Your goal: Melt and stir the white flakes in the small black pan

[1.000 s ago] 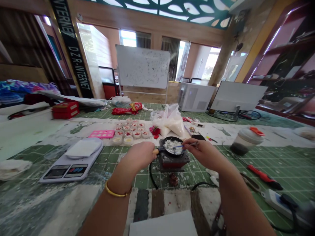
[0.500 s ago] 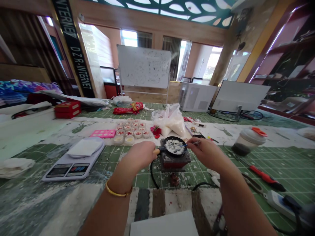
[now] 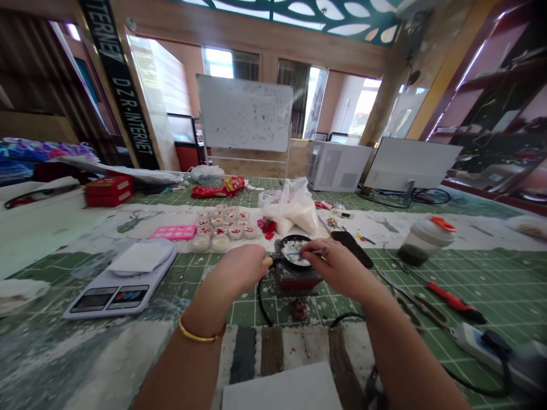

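Kitchen scale (image 3: 128, 281), far left, folded white paper (image 3: 139, 259) on its plate. Clear cups (image 3: 220, 244), set in rows, red bits on most, just beyond the left hand (image 3: 241, 266). That hand, one: closed round the wooden end of the handle (image 3: 268, 261), its back uppermost, bracelet (image 3: 200, 335) at the wrist, forearm slanting in from lower left. Black pan (image 3: 285, 262), small, seated on a squat burner (image 3: 294, 283) between both hands; its long axis, as I read it from a distance, runs left to right, handle end leftward and slightly nearer. White lumps (image 3: 292, 249), loose, in the pan, just left of the right hand (image 3: 342, 270), which I enter as the nearer to them. Thin stick (image 3: 317, 251), reaching leftward over the rim into the lumps. Right hand, one: narrow pinch on that stick, fingers pointing left and forward, forearm from lower right; whether a finger touches the rim I cannot tell. Black pad (image 3: 354, 247), flat, just beyond that hand. Lidded jar (image 3: 425, 242), well apart. Red-handled tool (image 3: 455, 302), farthest right of my entries, lying on green cloth (image 3: 491, 279).
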A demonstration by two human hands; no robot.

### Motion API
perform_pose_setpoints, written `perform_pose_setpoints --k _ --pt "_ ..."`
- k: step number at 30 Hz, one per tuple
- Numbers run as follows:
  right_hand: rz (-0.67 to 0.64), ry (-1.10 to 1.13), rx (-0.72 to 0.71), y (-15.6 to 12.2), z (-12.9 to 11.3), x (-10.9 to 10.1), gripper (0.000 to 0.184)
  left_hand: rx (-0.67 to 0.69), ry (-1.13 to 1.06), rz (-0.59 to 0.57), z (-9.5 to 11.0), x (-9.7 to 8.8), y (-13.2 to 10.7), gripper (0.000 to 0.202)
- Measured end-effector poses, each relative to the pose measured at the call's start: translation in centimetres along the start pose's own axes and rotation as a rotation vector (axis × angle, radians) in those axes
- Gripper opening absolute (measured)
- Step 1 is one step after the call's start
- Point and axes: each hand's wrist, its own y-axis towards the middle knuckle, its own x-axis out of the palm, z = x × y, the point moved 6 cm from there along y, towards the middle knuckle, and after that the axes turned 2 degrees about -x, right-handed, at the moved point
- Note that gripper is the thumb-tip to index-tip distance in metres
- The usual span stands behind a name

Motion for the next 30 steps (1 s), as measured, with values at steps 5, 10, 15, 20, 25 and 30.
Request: perform_pose_setpoints --k 5,10,15,20,25,30 --pt "0.07 -0.21 0.172 0.1 1.6 -0.5 0.026 0.01 -0.005 0.01 0.0 -0.1 0.0 0.017" --pt "0.01 -0.036 0.008 -0.4 0.3 -0.5 0.025 -0.003 -0.011 -0.001 0.0 0.1 0.3 0.017" --pt "0.08 -0.194 0.151 0.2 1.7 -0.3 0.025 -0.004 -0.014 -0.006 -0.1 0.0 0.1 0.02" --pt "0.004 -0.079 0.068 -0.4 0.6 -0.7 0.028 0.0 0.0 -0.012 0.0 -0.1 0.0 0.021" --pt "0.067 -0.077 0.105 0.1 1.2 -0.4 0.025 -0.006 -0.017 -0.008 -0.1 -0.1 -0.1 0.023" --pt "0.162 -0.134 0.25 0.4 4.0 -0.8 0.03 0.0 0.0 -0.009 -0.1 0.0 0.0 0.021"
